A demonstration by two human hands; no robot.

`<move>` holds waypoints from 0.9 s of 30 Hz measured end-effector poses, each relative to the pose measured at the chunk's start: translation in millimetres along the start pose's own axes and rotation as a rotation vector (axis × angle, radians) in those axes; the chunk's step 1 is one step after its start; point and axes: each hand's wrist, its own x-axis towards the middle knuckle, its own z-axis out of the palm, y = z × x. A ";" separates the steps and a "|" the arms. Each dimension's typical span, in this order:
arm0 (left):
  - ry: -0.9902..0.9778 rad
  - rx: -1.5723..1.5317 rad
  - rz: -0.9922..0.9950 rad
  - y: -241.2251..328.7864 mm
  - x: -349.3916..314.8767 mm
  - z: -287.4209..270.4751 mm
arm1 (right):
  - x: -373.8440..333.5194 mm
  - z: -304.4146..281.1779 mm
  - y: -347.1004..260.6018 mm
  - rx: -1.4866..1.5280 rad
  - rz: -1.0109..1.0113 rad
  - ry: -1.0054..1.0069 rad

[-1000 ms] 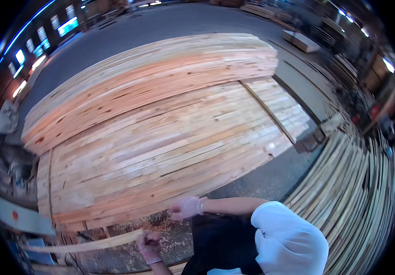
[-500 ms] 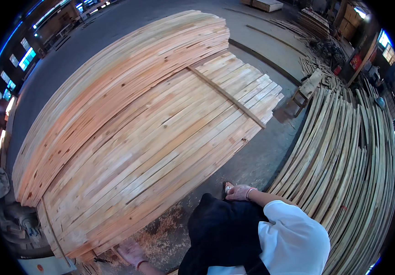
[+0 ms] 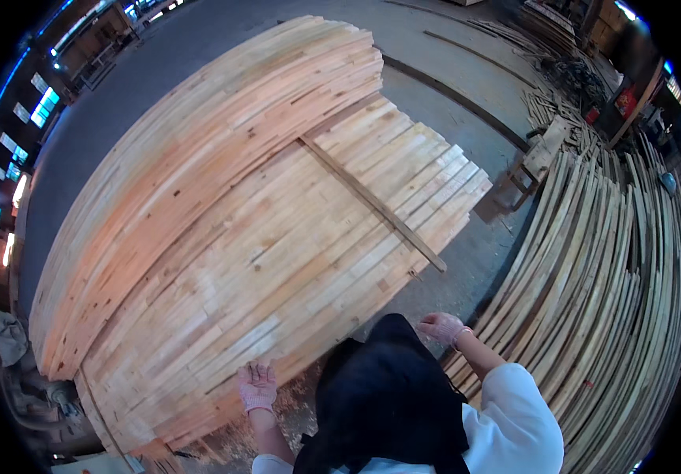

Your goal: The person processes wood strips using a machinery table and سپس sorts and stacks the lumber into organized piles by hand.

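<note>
My left hand, in a pale glove, is over the near edge of a broad layer of light wooden boards. Its fingers look slightly bent and apart, with nothing seen in them; whether it touches the boards I cannot tell. Right of my body hangs my right hand, gloved too, its fingers loosely bent and holding nothing visible. It is apart from the boards. A thin wooden strip lies across the right part of the layer, and another strip crosses the left end.
A higher stack of boards rises along the far side. To my right lies a large pile of long, narrow wood strips. A small wooden stand is beyond it. Sawdust and shavings cover the floor by my left arm.
My left hand has come up and forward from low beside the stack to its near edge. My right hand has moved forward and right, away from my leg. The view has shifted nearer the boards.
</note>
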 end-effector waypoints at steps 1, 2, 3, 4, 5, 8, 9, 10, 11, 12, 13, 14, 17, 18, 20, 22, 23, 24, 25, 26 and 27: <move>-0.004 0.011 0.011 9.9 12.0 4.9 | 0.6 -2.1 -3.4 0.046 0.015 0.039; -0.007 0.022 0.023 20.3 24.4 9.8 | 6.0 0.9 -4.7 0.184 0.022 0.049; -0.015 0.020 0.031 24.1 37.3 20.5 | 12.6 -2.6 -4.8 0.309 0.025 0.067; -0.005 0.028 0.026 21.4 44.1 40.7 | 16.8 -12.0 -1.7 0.429 0.035 0.086; 0.005 0.035 0.022 19.6 51.7 61.7 | 26.9 -22.4 1.5 0.589 0.008 0.120; -0.056 0.082 -0.009 22.6 72.4 111.2 | 56.0 -60.4 -21.4 1.095 -0.061 0.179; -0.155 0.099 -0.039 24.0 88.2 119.8 | 76.3 -73.5 -24.2 1.229 -0.140 0.126; -0.255 0.121 -0.077 24.1 102.0 132.8 | 102.3 -86.6 -16.1 1.363 -0.216 0.076; -0.232 0.119 -0.069 23.0 108.2 151.7 | 124.2 -99.9 -15.1 1.493 -0.293 0.019; -0.204 0.111 -0.065 16.6 108.2 173.7 | 137.3 -118.5 -25.0 1.583 -0.305 -0.010; -0.176 0.102 -0.060 12.8 109.3 193.4 | 152.9 -135.8 -33.2 1.569 -0.293 0.002; -0.194 0.113 -0.046 11.6 112.3 206.4 | 171.4 -152.5 -40.4 1.553 -0.281 0.014; -0.197 0.178 0.068 9.1 122.8 246.9 | 204.9 -217.2 -94.8 1.381 -0.172 0.114; -0.165 0.236 0.123 4.6 126.3 266.5 | 221.9 -241.8 -105.6 1.350 -0.177 0.116; -0.174 0.378 0.157 -13.6 151.3 283.9 | 260.4 -285.5 -121.2 1.385 -0.190 0.093; -0.277 0.542 0.163 -21.3 210.2 293.4 | 307.3 -323.6 -155.3 1.530 -0.255 0.017; -0.303 0.532 0.161 -26.5 220.9 308.9 | 322.5 -338.6 -170.4 1.523 -0.225 0.077; -0.337 0.522 0.166 -31.5 233.8 328.1 | 333.6 -354.7 -191.2 1.517 -0.206 0.137; -0.371 0.514 0.170 -32.9 246.6 348.2 | 346.8 -370.4 -206.7 1.513 -0.186 0.198; -0.314 0.736 0.419 -32.9 267.2 362.9 | 377.6 -382.6 -206.2 1.508 -0.295 0.084; -0.206 1.074 0.707 -34.3 274.0 393.1 | 406.9 -392.6 -203.7 1.517 -0.316 0.097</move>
